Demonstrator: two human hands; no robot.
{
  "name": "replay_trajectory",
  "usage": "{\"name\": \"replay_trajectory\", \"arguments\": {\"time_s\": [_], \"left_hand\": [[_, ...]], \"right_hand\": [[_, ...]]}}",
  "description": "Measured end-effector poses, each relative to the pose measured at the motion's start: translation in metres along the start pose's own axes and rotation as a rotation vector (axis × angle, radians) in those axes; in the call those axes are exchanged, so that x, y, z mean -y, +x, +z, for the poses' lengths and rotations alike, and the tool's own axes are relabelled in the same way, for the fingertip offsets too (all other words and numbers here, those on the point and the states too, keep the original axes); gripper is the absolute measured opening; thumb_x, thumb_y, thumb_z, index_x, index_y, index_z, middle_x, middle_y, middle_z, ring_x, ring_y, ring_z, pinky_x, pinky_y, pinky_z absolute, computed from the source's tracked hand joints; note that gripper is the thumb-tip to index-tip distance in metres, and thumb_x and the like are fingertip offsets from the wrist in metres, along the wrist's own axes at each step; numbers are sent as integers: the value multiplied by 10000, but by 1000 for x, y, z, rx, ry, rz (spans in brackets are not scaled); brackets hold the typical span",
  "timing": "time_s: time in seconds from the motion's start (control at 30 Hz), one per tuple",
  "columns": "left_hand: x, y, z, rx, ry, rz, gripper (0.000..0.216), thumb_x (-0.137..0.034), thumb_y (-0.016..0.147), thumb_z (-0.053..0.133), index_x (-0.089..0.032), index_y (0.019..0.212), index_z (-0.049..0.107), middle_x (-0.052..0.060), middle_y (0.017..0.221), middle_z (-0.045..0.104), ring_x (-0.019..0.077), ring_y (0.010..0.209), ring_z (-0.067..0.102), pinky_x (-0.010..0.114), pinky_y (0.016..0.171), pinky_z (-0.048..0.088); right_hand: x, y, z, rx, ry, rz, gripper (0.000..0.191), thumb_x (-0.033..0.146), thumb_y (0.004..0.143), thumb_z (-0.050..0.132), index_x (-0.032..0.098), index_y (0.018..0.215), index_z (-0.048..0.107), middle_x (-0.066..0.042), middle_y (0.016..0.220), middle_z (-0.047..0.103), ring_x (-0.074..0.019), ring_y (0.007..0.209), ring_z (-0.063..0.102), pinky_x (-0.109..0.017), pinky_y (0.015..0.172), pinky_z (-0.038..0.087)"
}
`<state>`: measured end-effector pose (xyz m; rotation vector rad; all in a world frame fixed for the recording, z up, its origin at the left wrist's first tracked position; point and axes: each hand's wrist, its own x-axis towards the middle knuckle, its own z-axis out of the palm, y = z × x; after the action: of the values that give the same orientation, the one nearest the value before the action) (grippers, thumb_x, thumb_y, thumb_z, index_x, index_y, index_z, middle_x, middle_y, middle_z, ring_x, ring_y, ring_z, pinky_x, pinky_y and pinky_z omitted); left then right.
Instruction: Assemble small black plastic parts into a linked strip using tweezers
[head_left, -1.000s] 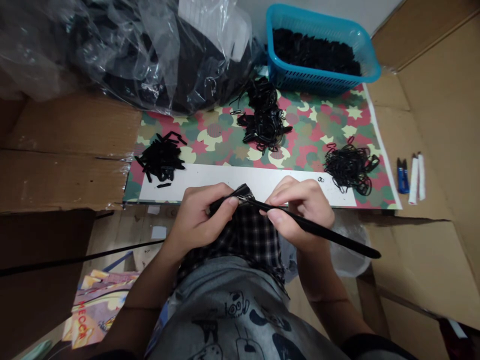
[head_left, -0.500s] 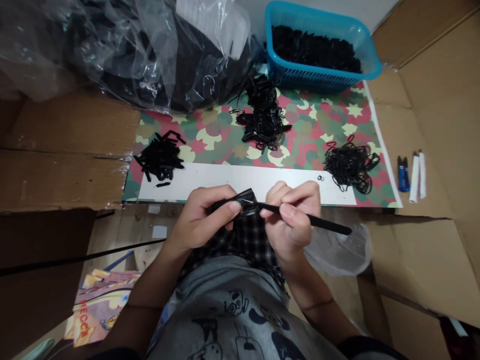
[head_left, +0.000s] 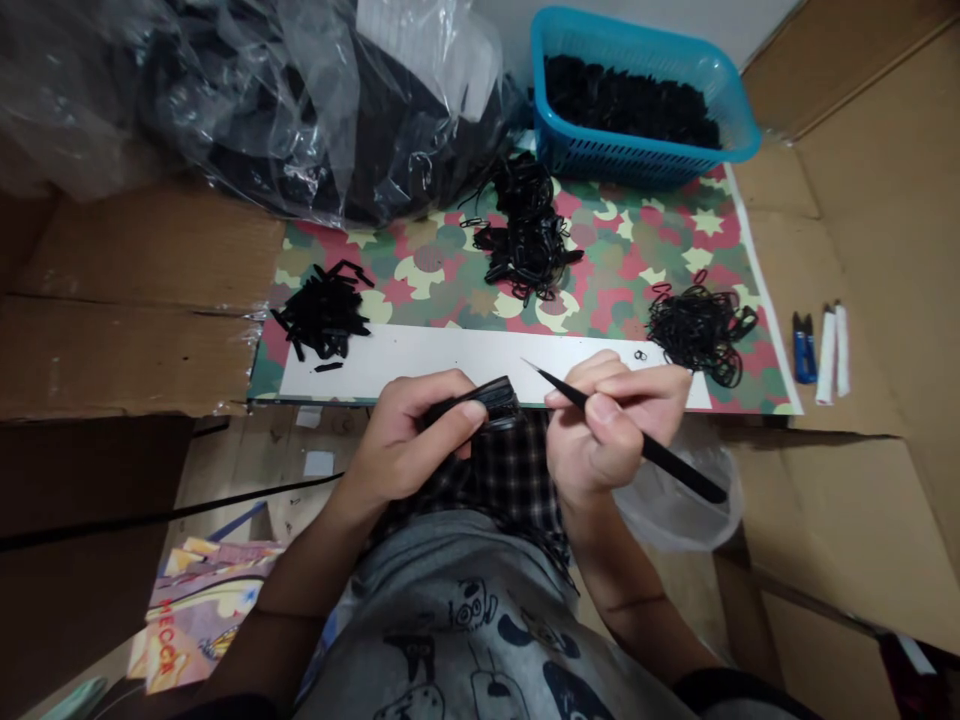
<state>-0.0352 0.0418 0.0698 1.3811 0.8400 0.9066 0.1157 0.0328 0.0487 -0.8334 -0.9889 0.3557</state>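
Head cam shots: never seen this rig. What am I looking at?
No machine here: a person wears one camera on the head, looking down at their own two bare hands, and all three pictures come from it. The left hand pinches a small black bundle; the right hand holds pointed black tweezers just clear of it. In front lies a patterned mat with a white strip, piles of black loops and a pile of short black pieces. Beyond sit a blue basket of black pieces and a plastic bag.
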Motion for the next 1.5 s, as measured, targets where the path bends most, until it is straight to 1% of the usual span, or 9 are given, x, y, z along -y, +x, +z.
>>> {"name": "replay_trajectory", "arguments": {"time_s": [0.17, 0.27, 0.43, 0.53, 0.77, 0.9, 1.0, 1.13, 1.5], "left_hand": [[-6, -1, 3, -27, 57, 46, 289, -171, 907, 570, -155, 619, 567, -60, 516, 526, 51, 503, 457, 189, 484, 319], [-9, -1, 4, -41, 104, 69, 280, -164, 910, 567, -154, 630, 578, -60, 520, 534, 50, 501, 472, 183, 478, 320], [-9, 1, 1, 24, 149, 124, 285, -176, 922, 564, -155, 638, 566, -56, 529, 538, 54, 489, 467, 187, 462, 322], [-9, 3, -2, 57, 169, 132, 282, -186, 930, 559, -155, 650, 565, -51, 532, 535, 60, 477, 457, 197, 458, 326], [-4, 5, -2, 73, 311, 182, 192, -224, 945, 534, -167, 774, 600, -16, 624, 611, 108, 556, 542, 247, 537, 404], [-2, 0, -3, -219, 722, 476, 82, -212, 877, 616, -208, 959, 622, 31, 828, 665, 191, 771, 592, 372, 717, 434], [-6, -4, -5, -361, 891, 627, 138, -146, 838, 645, -240, 936, 621, 21, 790, 660, 197, 718, 571, 416, 723, 412], [-12, -4, -5, -238, 969, 676, 152, -169, 804, 689, -236, 920, 618, 4, 720, 641, 186, 646, 542, 381, 634, 381], [-21, 0, -7, -139, 1032, 688, 109, -146, 829, 668, -209, 892, 604, 1, 691, 614, 166, 640, 504, 331, 606, 372]], "right_hand": [[-1, 0, -5, 23, -64, -30, 77, 241, 884, 621, 267, 841, 563, 74, 553, 533, -159, 443, 503, -304, 461, 401], [-1, 1, -14, 135, -75, -45, 86, 339, 944, 622, 289, 1013, 611, 51, 651, 596, -175, 521, 553, -317, 482, 425], [1, 20, -31, 749, -195, 25, 187, 408, 999, 558, 286, 1132, 604, -17, 849, 639, -220, 745, 607, -366, 631, 485], [4, 34, -31, 938, -261, -31, 67, 310, 962, 606, 266, 1010, 592, -17, 850, 625, -230, 778, 578, -388, 706, 475], [8, 33, -21, 832, -212, 34, 117, 147, 867, 582, 249, 821, 548, 18, 711, 547, -202, 685, 512, -361, 654, 418], [10, 29, -21, 790, -231, 102, 126, 152, 850, 586, 247, 794, 527, 28, 699, 522, -191, 666, 503, -351, 644, 404], [12, 29, -20, 791, -273, 86, 135, 154, 846, 583, 247, 776, 516, 30, 689, 514, -189, 659, 504, -344, 631, 401], [14, 31, -18, 804, -301, 29, 134, 160, 852, 582, 249, 778, 513, 28, 686, 518, -189, 649, 501, -340, 612, 395], [19, 31, -18, 837, -380, -113, 143, 150, 859, 568, 246, 784, 493, 17, 677, 531, -205, 668, 492, -359, 624, 385]]}}
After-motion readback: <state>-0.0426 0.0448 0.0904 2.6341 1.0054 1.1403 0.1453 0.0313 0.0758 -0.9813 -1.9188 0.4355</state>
